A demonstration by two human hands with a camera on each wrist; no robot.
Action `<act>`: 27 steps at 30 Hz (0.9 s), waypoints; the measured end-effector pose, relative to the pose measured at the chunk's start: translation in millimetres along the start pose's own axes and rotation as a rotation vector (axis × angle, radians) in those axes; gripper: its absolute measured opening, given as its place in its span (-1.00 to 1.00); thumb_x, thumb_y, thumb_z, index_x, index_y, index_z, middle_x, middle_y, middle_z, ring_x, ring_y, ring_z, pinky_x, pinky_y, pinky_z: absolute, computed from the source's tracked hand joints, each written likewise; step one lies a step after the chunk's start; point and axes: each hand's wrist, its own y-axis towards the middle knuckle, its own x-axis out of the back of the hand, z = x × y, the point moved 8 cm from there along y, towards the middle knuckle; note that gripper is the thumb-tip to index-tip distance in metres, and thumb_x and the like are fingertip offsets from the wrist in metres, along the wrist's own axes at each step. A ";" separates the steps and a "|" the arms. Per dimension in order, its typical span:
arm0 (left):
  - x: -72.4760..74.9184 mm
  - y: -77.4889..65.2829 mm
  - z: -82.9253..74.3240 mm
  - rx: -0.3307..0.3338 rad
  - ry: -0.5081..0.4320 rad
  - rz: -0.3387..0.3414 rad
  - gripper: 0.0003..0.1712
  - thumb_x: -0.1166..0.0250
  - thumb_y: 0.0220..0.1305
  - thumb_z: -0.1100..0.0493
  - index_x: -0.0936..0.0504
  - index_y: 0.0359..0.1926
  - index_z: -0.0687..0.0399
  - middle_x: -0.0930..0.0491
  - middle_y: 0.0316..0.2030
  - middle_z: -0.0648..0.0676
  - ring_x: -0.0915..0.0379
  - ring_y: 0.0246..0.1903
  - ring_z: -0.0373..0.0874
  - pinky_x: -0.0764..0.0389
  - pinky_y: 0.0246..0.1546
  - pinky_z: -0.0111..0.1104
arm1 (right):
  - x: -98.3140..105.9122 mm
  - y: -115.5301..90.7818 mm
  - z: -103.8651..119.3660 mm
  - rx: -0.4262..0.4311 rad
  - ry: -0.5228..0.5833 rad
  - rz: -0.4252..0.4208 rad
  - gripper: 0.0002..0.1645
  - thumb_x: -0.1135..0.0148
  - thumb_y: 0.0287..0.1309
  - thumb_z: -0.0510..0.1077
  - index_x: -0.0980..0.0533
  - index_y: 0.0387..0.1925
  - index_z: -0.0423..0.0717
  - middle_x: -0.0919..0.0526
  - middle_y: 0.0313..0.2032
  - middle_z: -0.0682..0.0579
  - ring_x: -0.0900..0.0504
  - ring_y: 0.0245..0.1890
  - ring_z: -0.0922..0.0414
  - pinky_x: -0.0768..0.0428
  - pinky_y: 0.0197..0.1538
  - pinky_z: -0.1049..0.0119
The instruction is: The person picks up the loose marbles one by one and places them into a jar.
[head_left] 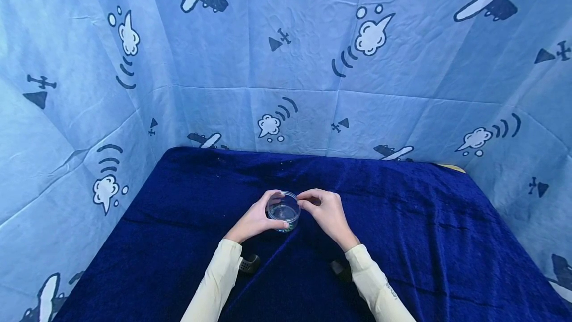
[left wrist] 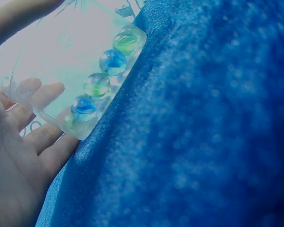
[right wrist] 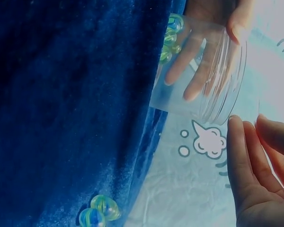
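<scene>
A clear round plastic jar [head_left: 283, 212] with an uncovered top is gripped by my left hand [head_left: 256, 220], thumb on the near side and fingers round the far side. Several glass marbles [left wrist: 97, 86] with blue and green swirls lie along its bottom in the left wrist view. My right hand [head_left: 328, 212] is at the jar's right side, fingertips right at the rim. Its fingers [right wrist: 239, 156] are nearly straight in the right wrist view, with the thumb close to them and nothing visible in between. Two more marbles [right wrist: 104, 206] lie on the cloth there.
Dark blue velvet cloth [head_left: 402, 222] covers the table, with folds and wrinkles. Light blue curtains [head_left: 313, 68] printed with planes and clouds close off the back and sides. A yellow strip [head_left: 453, 168] shows at the far right corner. Dark devices [head_left: 250, 264] sit under both wrists.
</scene>
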 end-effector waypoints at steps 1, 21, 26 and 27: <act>0.0 0.1 0.0 -0.001 0.000 -0.001 -0.06 -0.60 0.08 0.03 -0.35 0.43 -0.04 -0.45 0.37 0.10 -0.41 0.31 0.04 -0.34 0.36 0.05 | 0.4 -0.2 -0.3 -0.004 0.003 0.001 -0.91 -0.47 0.17 -0.34 -0.77 -0.26 -0.17 -0.80 -0.27 -0.01 -0.77 -0.26 0.10 -0.72 -0.14 0.22; 0.7 -0.4 -0.5 -0.008 0.001 -0.008 -0.04 -0.61 0.05 0.01 -0.35 0.43 -0.03 -0.47 0.35 0.08 -0.42 0.30 0.03 -0.35 0.35 0.05 | 15.9 -4.1 -13.4 -0.059 -0.001 -0.015 -0.89 -0.46 0.19 -0.31 -0.76 -0.22 -0.23 -0.80 -0.28 -0.01 -0.74 -0.33 0.16 -0.62 -0.24 0.39; 0.8 0.0 -0.9 -0.012 0.015 -0.014 -0.05 -0.62 0.03 0.01 -0.37 0.42 -0.03 -0.48 0.34 0.07 -0.41 0.30 0.00 -0.33 0.36 0.00 | 22.0 -4.8 -17.6 -0.087 0.008 -0.025 -0.86 -0.46 0.19 -0.31 -0.75 -0.19 -0.27 -0.80 -0.30 -0.01 -0.73 -0.35 0.16 -0.57 -0.31 0.41; 0.8 0.1 -0.8 -0.012 0.015 -0.013 -0.05 -0.62 0.03 0.00 -0.37 0.42 -0.03 -0.48 0.34 0.07 -0.41 0.30 0.00 -0.33 0.35 0.00 | 23.5 -5.1 -18.4 -0.092 0.010 -0.027 -0.86 -0.45 0.19 -0.32 -0.75 -0.19 -0.27 -0.80 -0.30 -0.02 -0.74 -0.35 0.15 -0.56 -0.31 0.41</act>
